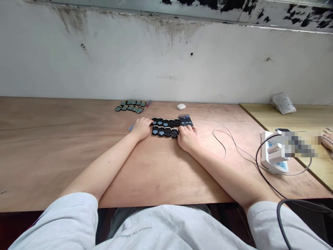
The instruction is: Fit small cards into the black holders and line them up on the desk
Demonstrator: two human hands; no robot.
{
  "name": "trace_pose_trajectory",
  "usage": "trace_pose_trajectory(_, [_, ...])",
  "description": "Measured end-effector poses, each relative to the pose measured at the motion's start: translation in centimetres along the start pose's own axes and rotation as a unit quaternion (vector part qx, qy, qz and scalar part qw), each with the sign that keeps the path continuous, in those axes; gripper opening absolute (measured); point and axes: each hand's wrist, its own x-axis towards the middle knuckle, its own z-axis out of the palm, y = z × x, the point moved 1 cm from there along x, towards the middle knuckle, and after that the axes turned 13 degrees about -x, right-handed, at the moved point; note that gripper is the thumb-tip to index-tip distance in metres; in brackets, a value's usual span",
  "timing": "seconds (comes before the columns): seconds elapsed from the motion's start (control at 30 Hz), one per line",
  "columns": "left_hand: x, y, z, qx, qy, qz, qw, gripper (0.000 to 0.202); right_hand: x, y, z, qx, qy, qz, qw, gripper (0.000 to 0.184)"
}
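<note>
Two short rows of small black plastic casings (pixel 168 132) lie side by side on the wooden table in front of me. Light blue-grey pads show in the ones toward the left; those on the right look bare black inside. At the left end, my left hand (pixel 142 128) is closed with its fingertips on an end casing (pixel 154 121) of the far row. My right hand (pixel 187 137) curls its fingers against the last casing (pixel 174 133) of the near row. Its thumb is mostly hidden. Just beyond it lies a phone (pixel 185 120) showing a running timer.
Several green-grey screen-like boards (pixel 130 107) lie at the back left beside a thin screwdriver-like tool (pixel 148 103). A white earbud case (pixel 181 106) sits near the wall. On the right are a white cable (pixel 231 135), a power strip (pixel 275 163) and another person's hand (pixel 327 139).
</note>
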Motion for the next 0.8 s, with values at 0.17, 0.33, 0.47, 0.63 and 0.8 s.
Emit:
trace_pose_trajectory(0.17, [0.1, 0.0, 0.1, -0.027, -0.007, 0.021, 0.999, 0.044, 0.1, -0.3, -0.6, -0.041, -0.066, 0.017, 0.997, 0.019])
trace_pose_trajectory(0.33, [-0.2, 0.1, 0.0, -0.028, -0.017, 0.025, 0.999, 0.046, 0.1, -0.5, -0.9, -0.060, -0.090, 0.014, 0.994, 0.022])
trace_pose_trajectory(0.47, [-0.4, 0.0, 0.0, -0.018, -0.016, 0.027, 0.999, 0.047, 0.1, -0.5, -0.9, -0.059, -0.082, 0.013, 0.995, 0.024])
trace_pose_trajectory(0.63, [-0.7, 0.2, -0.1, -0.005, 0.009, 0.021, 1.000, 0.044, -0.2, -0.8, -1.0, -0.031, -0.073, -0.093, 0.992, 0.026])
trace_pose_trajectory(0.8, [-1.1, 0.5, -0.3, -0.009, 0.014, 0.011, 1.000, 0.039, -0.8, -1.6, -1.2, -0.023, -0.094, -0.119, 0.988, 0.028])
